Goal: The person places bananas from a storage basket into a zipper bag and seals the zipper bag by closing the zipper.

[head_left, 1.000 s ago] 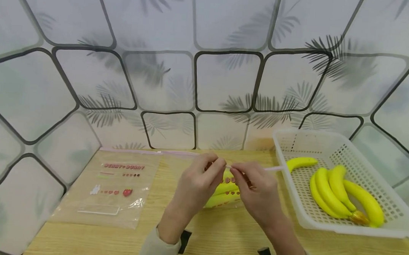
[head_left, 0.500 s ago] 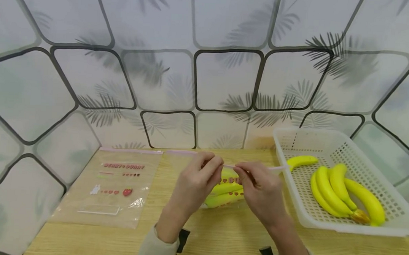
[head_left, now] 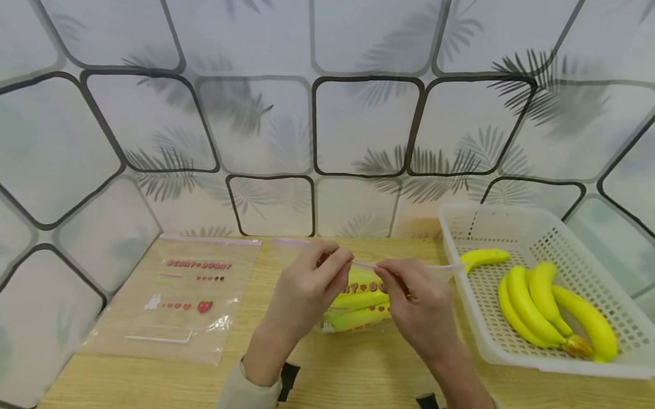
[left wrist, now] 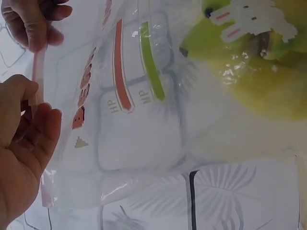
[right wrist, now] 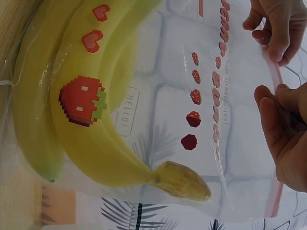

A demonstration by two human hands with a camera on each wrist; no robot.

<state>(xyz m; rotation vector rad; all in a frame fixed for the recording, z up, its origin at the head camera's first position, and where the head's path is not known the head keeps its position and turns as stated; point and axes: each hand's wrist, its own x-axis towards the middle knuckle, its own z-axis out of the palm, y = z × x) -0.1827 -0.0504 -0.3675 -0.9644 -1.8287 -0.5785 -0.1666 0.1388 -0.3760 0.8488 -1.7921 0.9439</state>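
A clear zip bag (head_left: 358,300) printed with red lettering and hearts stands in the middle of the table, a bunch of bananas (right wrist: 91,143) inside it. My left hand (head_left: 307,292) pinches the pink strip (left wrist: 37,72) along its top edge. A short way to the right, my right hand (head_left: 418,309) pinches the same strip between thumb and fingers. Below the hands, the bananas show through the plastic in both wrist views. In the head view my hands hide parts of the bag.
Flat on the table (head_left: 363,389) at left lies a second zip bag (head_left: 170,289), with a pink top strip. A white perforated basket (head_left: 480,345) at right holds several loose bananas (head_left: 531,308). A patterned backdrop (head_left: 364,127) rises behind the table.
My left hand has shifted slightly left along the pink strip, and the gap between the hands has widened. The right hand moved slightly right and still pinches the strip.
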